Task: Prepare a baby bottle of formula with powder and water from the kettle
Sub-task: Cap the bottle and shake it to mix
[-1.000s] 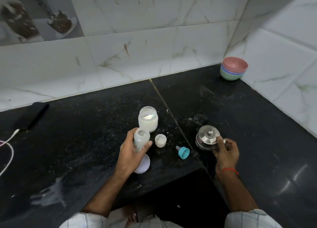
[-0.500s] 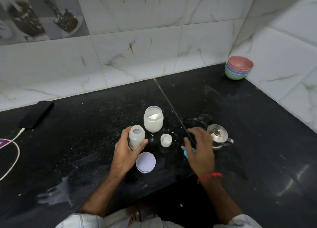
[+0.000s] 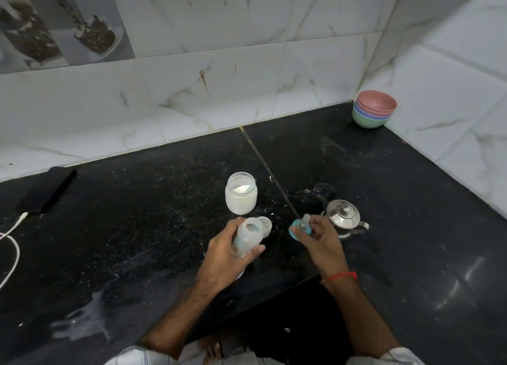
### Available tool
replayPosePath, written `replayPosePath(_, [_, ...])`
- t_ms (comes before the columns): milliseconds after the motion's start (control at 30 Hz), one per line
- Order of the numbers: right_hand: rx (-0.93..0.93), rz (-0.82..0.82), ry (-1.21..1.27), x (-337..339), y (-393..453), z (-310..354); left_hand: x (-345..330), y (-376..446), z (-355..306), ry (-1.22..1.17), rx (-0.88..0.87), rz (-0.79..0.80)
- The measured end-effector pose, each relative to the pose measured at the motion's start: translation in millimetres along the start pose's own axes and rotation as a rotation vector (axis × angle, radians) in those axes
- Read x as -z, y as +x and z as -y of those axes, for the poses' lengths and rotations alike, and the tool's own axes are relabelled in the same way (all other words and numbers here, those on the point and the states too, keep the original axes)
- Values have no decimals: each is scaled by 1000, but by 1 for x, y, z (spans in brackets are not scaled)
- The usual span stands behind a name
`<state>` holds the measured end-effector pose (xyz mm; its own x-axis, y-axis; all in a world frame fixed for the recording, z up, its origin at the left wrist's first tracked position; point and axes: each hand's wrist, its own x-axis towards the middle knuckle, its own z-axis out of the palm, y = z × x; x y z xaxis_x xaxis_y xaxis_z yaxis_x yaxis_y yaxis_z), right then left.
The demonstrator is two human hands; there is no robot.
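Observation:
My left hand (image 3: 227,257) grips an open, clear baby bottle (image 3: 248,237), tilted with its mouth toward the right, just above the black counter. My right hand (image 3: 318,238) pinches the teal bottle ring with its teat (image 3: 300,227), held a short way right of the bottle's mouth. An open glass jar of white powder (image 3: 241,194) stands behind the bottle. A small white cap (image 3: 266,224) sits partly hidden behind the bottle. The small steel kettle (image 3: 343,217) with its lid on stands just right of my right hand. The jar's pale lid is mostly hidden under my left hand.
Stacked coloured bowls (image 3: 374,113) sit in the far right corner. A black phone (image 3: 46,190) with a white cable (image 3: 11,244) lies at the left. White powder is spilled on the black counter (image 3: 137,227), with a smear (image 3: 82,323) near the front edge. Tiled walls bound the back and right.
My right hand left the kettle, moved left and picked up the teal ring with teat. My left hand tilted the bottle toward it.

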<state>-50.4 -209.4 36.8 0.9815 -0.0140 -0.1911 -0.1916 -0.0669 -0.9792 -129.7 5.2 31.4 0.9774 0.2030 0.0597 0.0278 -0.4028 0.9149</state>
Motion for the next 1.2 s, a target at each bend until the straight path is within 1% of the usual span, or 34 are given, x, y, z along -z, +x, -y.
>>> replayPosePath(33, [-8,32,165,-4,-4,12,-5,1,-3,14,-12,23])
replayPosePath(67, [-5,65,279,-7,-9,24,-10,2,-6,25,-23,44])
replayPosePath(133, [30,124,348,-12,-19,42,-18,4,-13,41,-42,75])
replayPosePath(267, [104,250,225,-10,-27,48,-32,7,-28,16,-91,122])
replayPosePath(333, [140,282,158,-7,-27,45,-35,8,-33,8,-95,130])
replayPosePath(433, [158,303,126,1,-28,44,-39,11,-37,-25,-93,152])
replayPosePath(567, [157,383,99,15,-27,46,-41,14,-39,-70,-91,172])
replayPosePath(700, [197,328,58,18,-25,51,-43,17,-44,-55,-115,164])
replayPosePath(867, [250,189,17,15,-25,51,-49,17,-49,-47,-126,152])
replayPosePath(933, [247,213,47,17,-27,52,-50,16,-51,-54,-127,131])
replayPosePath(1033, [209,288,160,25,-33,53,-48,18,-56,-38,-133,105])
replayPosePath(1067, [211,281,173,29,-34,54,-47,19,-57,-30,-137,103])
replayPosePath(1167, [287,133,142,37,-34,54,-45,21,-60,-27,-129,93])
replayPosePath(1200, [299,108,133,39,-33,54,-45,21,-61,-26,-128,89])
